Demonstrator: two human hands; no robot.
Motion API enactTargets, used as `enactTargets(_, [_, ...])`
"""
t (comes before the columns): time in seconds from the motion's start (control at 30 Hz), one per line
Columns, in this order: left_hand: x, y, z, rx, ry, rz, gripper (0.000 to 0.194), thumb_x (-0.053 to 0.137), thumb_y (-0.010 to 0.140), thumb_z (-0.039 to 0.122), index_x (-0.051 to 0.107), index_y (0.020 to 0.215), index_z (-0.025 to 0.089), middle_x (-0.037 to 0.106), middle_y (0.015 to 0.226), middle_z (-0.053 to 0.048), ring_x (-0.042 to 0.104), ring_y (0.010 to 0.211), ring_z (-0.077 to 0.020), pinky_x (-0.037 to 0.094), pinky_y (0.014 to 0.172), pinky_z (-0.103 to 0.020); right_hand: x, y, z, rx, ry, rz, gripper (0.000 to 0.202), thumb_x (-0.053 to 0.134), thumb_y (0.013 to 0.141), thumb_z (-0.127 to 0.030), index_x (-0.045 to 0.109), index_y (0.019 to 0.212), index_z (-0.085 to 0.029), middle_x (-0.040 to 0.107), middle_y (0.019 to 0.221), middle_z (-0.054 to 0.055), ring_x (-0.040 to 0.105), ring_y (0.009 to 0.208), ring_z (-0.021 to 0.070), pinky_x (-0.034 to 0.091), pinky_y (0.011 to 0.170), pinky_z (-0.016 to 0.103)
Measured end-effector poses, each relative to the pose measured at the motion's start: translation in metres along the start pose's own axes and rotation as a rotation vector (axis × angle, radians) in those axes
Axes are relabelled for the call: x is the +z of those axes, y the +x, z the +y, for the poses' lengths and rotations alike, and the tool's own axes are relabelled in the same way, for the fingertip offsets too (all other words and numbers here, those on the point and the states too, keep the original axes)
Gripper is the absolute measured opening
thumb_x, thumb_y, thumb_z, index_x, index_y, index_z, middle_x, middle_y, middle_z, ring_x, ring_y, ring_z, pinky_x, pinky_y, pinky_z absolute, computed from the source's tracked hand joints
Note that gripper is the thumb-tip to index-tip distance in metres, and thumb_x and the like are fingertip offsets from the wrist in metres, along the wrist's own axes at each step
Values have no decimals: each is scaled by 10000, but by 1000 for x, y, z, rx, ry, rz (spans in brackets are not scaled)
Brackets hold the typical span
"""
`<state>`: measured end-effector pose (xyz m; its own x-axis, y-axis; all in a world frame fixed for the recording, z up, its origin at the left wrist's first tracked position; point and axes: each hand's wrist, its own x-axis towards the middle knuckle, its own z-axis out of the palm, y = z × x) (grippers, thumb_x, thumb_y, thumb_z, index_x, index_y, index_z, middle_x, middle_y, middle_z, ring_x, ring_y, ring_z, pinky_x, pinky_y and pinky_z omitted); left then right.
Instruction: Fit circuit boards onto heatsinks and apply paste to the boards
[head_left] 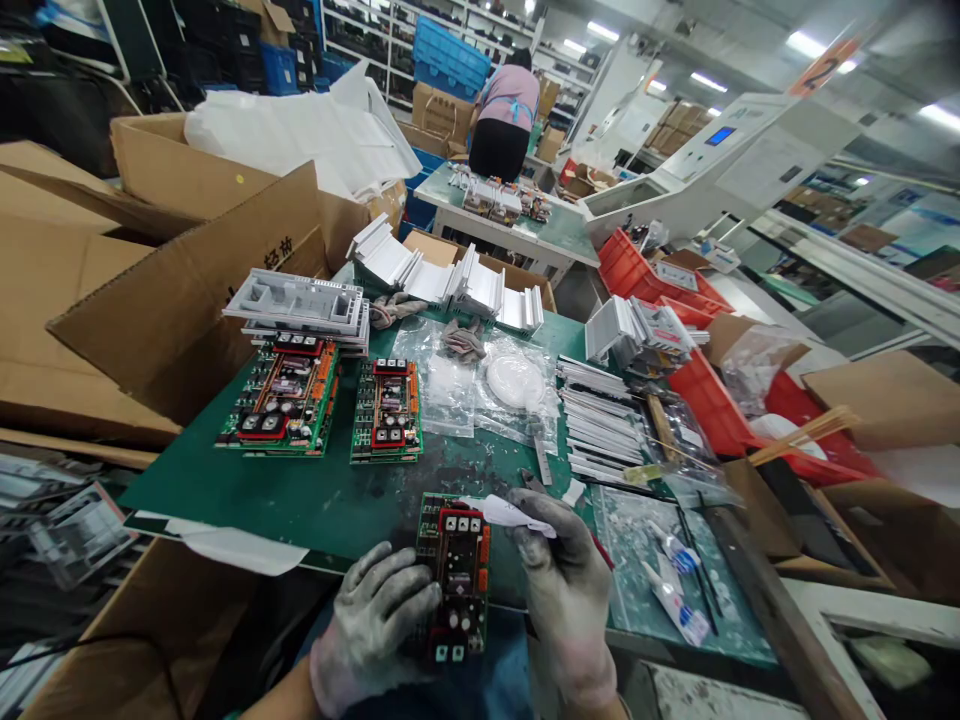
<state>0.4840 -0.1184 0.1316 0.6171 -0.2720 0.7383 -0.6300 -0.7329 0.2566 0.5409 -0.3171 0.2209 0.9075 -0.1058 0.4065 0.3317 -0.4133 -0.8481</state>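
A green circuit board (459, 575) with red-framed parts and orange connectors rests at the table's near edge, close to my body. My left hand (379, 625), in a grey-smudged white glove, grips its left side; the thumb is hidden. Pinched in my gloved right hand (566, 580) is a white squeeze tube (517, 514), its narrow tip pointing left over the board's top edge. Two stacks of similar boards stand farther back: a left stack (285, 400) and a middle stack (388, 412).
White plastic housings (300, 305) and aluminium profiles (450, 280) line the table's back. Strips (604, 425) and used tubes (679, 600) lie to the right. Cardboard boxes (187, 290) crowd the left, red bins (712, 400) the right. A person (508, 110) stands at another table.
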Motion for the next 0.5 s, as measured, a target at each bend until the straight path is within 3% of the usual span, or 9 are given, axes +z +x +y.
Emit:
enactTargets(0.2, [-1,0,-1,16,21,-24,438,588,850,622,659,1076,253,739,925,-14,673,980,-204,386,1103,-369,4,6,-3,-88,-90,-68,171,577,924,-370,682,924,-235,750,895,45,717,812,200,590,680,302])
enactTargets(0.5, [1,-3,2,-30,-24,14,401,563,878,587,648,1056,237,737,908,-23,671,996,-214,381,1106,-386,15,10,-6,-235,-80,-181,77,568,941,-268,634,973,-246,714,888,19,701,804,162,576,681,270])
